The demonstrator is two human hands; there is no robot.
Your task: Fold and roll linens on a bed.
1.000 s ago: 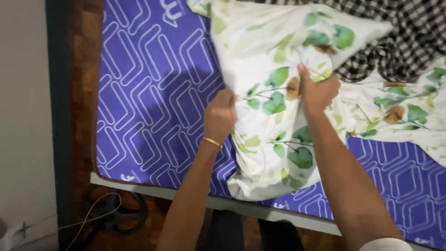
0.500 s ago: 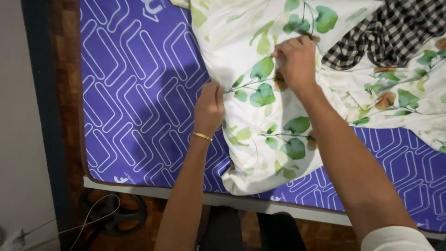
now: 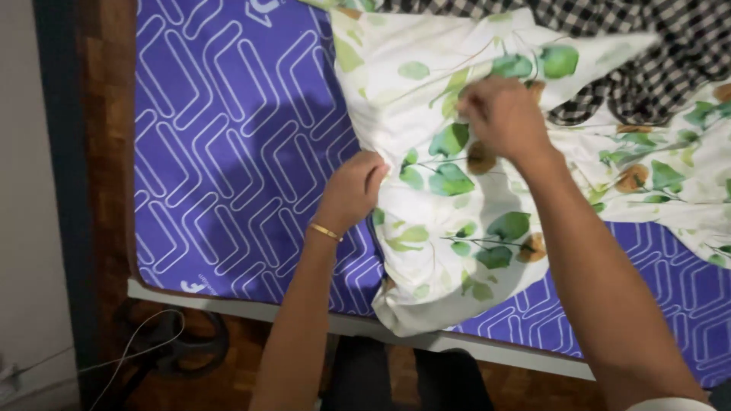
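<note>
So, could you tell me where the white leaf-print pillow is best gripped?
Probably by its left long edge and upper face, where the left hand and right hand pinch the white leaf-print pillow now: its loose cover bunches there, and both sides lie open above the purple patterned mattress.

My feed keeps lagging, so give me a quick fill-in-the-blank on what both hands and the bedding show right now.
1. Both hands grip a white pillowcase printed with green ____.
2. The left hand wears a gold ____ at the wrist.
3. The mattress under the pillowcase is ____ with white lines.
4. Beyond the right hand lies a black-and-white ____ cloth.

Missing words: leaves; bracelet; purple; checked
</note>
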